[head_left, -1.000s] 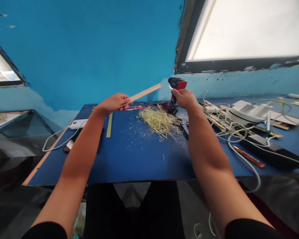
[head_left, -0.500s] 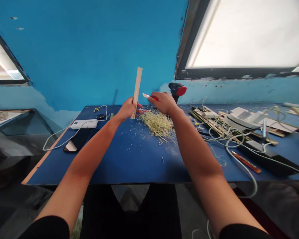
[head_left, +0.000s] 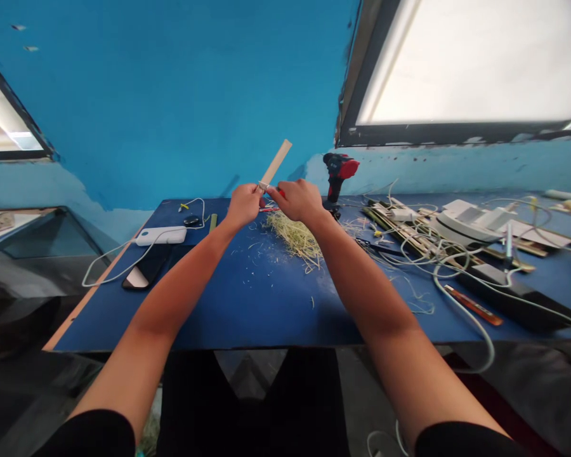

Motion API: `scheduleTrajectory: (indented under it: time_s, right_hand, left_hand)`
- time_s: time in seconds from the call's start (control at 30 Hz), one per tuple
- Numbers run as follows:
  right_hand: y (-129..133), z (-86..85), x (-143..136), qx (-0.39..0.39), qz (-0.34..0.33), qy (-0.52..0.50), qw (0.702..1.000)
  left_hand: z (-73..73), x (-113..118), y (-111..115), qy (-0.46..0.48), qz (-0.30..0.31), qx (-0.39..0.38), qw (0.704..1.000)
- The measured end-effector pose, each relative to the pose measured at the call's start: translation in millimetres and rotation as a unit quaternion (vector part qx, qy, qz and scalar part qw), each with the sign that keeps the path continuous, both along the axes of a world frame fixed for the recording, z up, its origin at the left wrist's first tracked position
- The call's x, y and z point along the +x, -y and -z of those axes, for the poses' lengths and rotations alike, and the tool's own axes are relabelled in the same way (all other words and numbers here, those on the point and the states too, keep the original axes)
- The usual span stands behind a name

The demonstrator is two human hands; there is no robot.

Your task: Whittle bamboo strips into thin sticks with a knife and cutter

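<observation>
Pale flat wooden strip (head_left: pixel 276 163) is held up near twelve o'clock on the blue flat tabletop (head_left: pixel 252 304), taking six o'clock as the person's seat, with its free end slanting towards one o'clock. The left hand (head_left: pixel 244 204) has its fingers closed round the lower end of the strip, while the right hand (head_left: pixel 301 198) is wrapped round a small red-handled knife with a pale metal blade (head_left: pixel 265 186). That blade lies across the strip just where it leaves the left hand; whether the edge is biting into the surface I cannot tell. The step looks like paring or scraping the strip's face. To do it well, I would lay the blade at a low angle, push lightly and evenly towards the free end, and keep the left thumb behind the edge, since the two hands are very near each other. A firm hold at the lower end should stop the strip twisting, and working over the loose heap of yellow-green fibrous shavings (head_left: pixel 292 236), just towards five o'clock from the hands, would let the waste gather there. As for writing, the black-and-red pistol-shaped power drill (head_left: pixel 340 170) at one o'clock has small light marks on its body, too small to read. The slim orange-and-dark object (head_left: pixel 473 305) at four o'clock seems to carry printing, but it is blurred. On the white oblong plastic device (head_left: pixel 162 236) at ten o'clock, only a bluish spot shows and no brand is legible.
</observation>
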State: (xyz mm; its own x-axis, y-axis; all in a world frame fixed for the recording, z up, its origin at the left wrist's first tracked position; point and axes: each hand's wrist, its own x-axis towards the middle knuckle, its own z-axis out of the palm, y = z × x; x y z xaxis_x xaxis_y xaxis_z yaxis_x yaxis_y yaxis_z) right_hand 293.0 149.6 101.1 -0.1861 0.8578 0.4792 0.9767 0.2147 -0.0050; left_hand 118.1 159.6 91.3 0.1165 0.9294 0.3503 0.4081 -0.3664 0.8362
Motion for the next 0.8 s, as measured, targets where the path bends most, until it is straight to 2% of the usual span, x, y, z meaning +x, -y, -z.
scheduleTrajectory:
  time_s: [0.27,0.43,0.53,0.6,0.7,0.8]
  right_hand:
    - [-4.9,4.0,-1.4,-0.011,0.0,-0.02,1.0]
    - [-16.9,1.9,35.4,-0.008,0.064,-0.087,0.994]
    - [-18.8,1.1,53.9,-0.003,0.071,-0.088,0.994]
    - [-17.2,2.9,51.6,-0.006,0.048,-0.074,0.996]
    - [-14.5,7.8,31.4,-0.018,-0.01,-0.042,0.999]
    - [-13.8,11.0,13.1,-0.032,-0.029,-0.022,0.999]
  left_hand:
    - [-11.9,-1.6,10.8,-0.122,-0.059,0.023,0.991]
    - [-7.1,4.9,16.4,-0.162,-0.044,-0.009,0.986]
    - [-3.9,12.4,21.0,-0.171,-0.025,-0.01,0.985]
    - [-3.7,14.1,21.9,-0.165,-0.028,-0.009,0.986]
    - [-5.7,10.2,19.7,-0.144,-0.054,-0.012,0.988]
    - [-8.2,4.2,16.1,-0.13,-0.068,-0.022,0.989]
